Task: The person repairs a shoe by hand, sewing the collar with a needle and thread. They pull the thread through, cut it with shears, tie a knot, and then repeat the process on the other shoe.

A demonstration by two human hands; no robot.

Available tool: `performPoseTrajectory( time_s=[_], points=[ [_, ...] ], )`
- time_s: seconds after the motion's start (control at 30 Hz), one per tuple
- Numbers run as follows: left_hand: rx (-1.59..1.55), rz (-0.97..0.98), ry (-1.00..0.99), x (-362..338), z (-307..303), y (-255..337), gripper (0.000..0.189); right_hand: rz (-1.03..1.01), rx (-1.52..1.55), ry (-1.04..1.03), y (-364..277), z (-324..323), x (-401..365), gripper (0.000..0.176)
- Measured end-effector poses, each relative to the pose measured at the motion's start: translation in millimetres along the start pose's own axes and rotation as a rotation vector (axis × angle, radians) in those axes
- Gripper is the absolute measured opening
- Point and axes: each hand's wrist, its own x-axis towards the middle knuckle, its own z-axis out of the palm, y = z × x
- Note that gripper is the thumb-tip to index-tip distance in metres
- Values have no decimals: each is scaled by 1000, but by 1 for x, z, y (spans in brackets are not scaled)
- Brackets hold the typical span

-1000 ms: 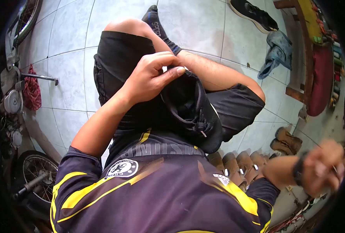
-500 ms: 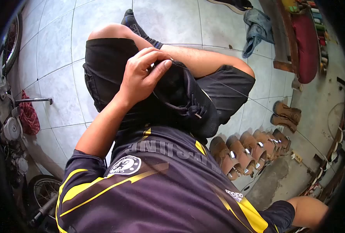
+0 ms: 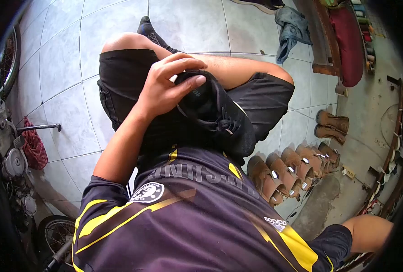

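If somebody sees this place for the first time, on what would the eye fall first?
Probably on the left hand, holding a black shoe by the rim of its opening near the picture's middle. The dark shirt with yellow stripes, filling much of the bottom, and the row of brown footwear in the right half also stand out.

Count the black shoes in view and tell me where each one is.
2. One black shoe is held by the left hand; the other black shoe lies on the tiled floor, cut off by the top edge. More may be hidden.
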Motion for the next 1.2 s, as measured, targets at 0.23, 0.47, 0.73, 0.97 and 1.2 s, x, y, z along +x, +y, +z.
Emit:
performPoseTrajectory(
  time_s=[0.23,0.47,0.73,0.97,1.2],
  points=[
    [-254,-286,-293,32,-27,-7,18,114,72,3,27,19,-26,15],
    [-425,-566,-432,63,-40,2,30,389,237,680,62,41,-80,16],
    [-591,-734,-521,78,-40,-8,28,433,53,-178,93,-36,-147,15],
    [-752,-760,-398,78,-37,-22,24,509,107,-30,102,-59,-169,13],
    [-834,-551,-332,74,-24,-31,29,559,292,-26,91,-63,-152,15]
  ],
)
